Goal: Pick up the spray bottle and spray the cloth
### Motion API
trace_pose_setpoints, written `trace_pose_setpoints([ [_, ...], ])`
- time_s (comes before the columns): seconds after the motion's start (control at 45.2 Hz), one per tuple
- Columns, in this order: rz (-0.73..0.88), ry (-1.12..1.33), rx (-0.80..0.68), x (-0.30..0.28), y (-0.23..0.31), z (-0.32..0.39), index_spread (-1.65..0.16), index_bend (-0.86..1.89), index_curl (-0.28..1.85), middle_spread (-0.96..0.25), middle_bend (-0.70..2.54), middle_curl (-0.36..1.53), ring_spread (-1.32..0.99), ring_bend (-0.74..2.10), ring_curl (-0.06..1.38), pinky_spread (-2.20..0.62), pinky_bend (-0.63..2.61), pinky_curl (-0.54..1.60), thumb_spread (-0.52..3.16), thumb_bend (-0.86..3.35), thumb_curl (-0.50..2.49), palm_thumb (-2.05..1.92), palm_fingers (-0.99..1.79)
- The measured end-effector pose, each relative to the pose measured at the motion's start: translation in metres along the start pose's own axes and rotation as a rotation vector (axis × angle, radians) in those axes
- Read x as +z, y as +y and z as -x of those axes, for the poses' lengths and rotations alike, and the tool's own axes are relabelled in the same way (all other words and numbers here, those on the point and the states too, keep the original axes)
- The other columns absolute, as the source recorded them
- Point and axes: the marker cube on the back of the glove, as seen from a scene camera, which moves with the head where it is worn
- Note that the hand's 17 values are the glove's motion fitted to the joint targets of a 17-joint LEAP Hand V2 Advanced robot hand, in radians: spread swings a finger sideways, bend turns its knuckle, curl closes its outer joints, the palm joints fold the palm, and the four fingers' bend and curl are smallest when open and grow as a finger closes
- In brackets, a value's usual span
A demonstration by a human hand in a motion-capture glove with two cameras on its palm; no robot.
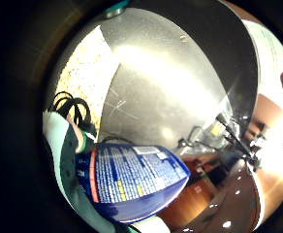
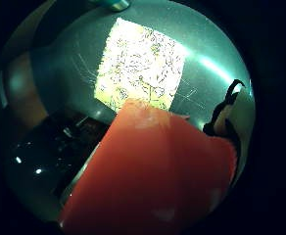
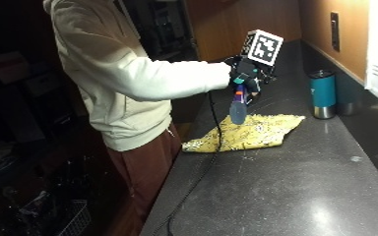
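The gloved right hand (image 3: 246,78) is raised above the table (image 3: 294,187), its fingers curled round the upper part of the spray bottle (image 3: 238,109), which hangs down from the grip with its blue body pointing toward the surface. The bottle is clear of the table, held in the air just over the near edge of the cloth (image 3: 248,132). In the little-finger-side palm view the bottle's blue body with its printed label (image 1: 132,179) lies close against the palm; in the thumb-side palm view a red part of the bottle (image 2: 157,176) fills much of the picture, with the cloth (image 2: 140,66) spread flat on the dark table beyond it. The cloth is yellow with a dark pattern and lies somewhat rumpled near the table's front edge. Farther back on the table, well apart from the cloth, a teal tumbler (image 3: 323,94) with a metal base stands upright near the wall.
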Motion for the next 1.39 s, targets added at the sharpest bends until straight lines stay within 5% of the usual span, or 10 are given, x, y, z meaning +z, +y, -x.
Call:
trace_pose_setpoints([
  [0.265, 0.058, 0.191, 0.049, 0.024, -0.009, 0.036, -0.15, 0.46, 0.52, -0.12, 0.56, 0.48, -0.18, 0.51, 0.41, -0.20, 0.33, 0.37, 0.21, -0.03, 0.74, 0.92, 1.38],
  [0.818, 0.014, 0.205, 0.065, -0.012, 0.000, 0.052, -0.16, 0.46, 0.52, -0.12, 0.57, 0.49, -0.18, 0.51, 0.41, -0.20, 0.33, 0.37, 0.23, -0.03, 0.77, 0.93, 1.38],
  [1.393, 0.036, 0.126, -0.001, 0.023, -0.021, 0.039, -0.16, 0.45, 0.53, -0.12, 0.58, 0.49, -0.18, 0.51, 0.42, -0.20, 0.34, 0.37, 0.25, -0.03, 0.78, 0.93, 1.37],
])
